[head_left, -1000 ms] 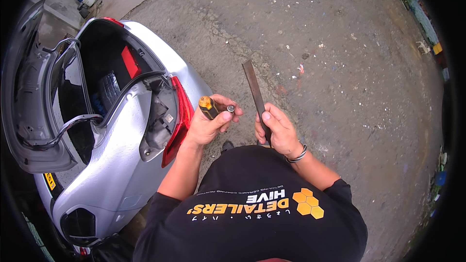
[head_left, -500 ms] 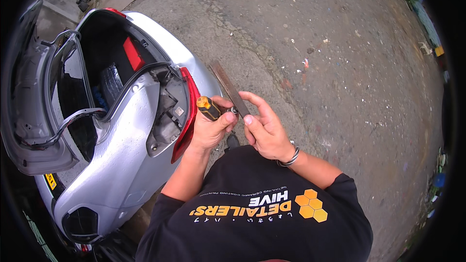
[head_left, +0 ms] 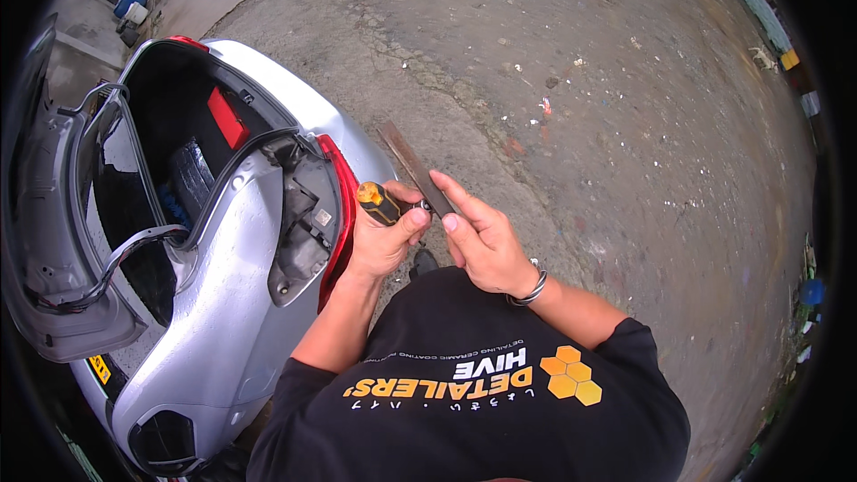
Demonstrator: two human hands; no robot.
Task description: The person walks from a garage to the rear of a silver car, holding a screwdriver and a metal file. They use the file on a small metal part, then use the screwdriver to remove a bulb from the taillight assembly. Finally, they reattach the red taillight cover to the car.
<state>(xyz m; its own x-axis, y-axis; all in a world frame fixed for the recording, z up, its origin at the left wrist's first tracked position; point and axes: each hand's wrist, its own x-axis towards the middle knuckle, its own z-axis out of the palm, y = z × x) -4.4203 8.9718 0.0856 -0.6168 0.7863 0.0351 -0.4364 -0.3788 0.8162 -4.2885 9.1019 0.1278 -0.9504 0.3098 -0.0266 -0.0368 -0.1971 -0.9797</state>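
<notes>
My left hand (head_left: 375,245) is closed around a yellow-and-black screwdriver handle (head_left: 379,205) and a small round metal piece (head_left: 422,206) at its fingertips. My right hand (head_left: 482,241) grips a flat, dark, rusty-brown metal file or bar (head_left: 406,157), which slants up and left across the small metal piece, touching it or very close. Both hands are in front of my black shirt, just beside the red tail light (head_left: 337,214) of a silver car (head_left: 223,295). Near the light an open recess (head_left: 299,250) shows grey inner metal.
The car's raised boot lid (head_left: 45,241) stands at the left, with a red box (head_left: 228,116) inside the boot. Blue and white containers (head_left: 129,4) sit at the upper left. Rough concrete ground (head_left: 625,170) spreads to the right, with clutter (head_left: 812,295) along the far edge.
My right hand has moved left with the flat bar, which has tilted further leftward and now crosses the small piece in my left hand. My hands are much closer together.
</notes>
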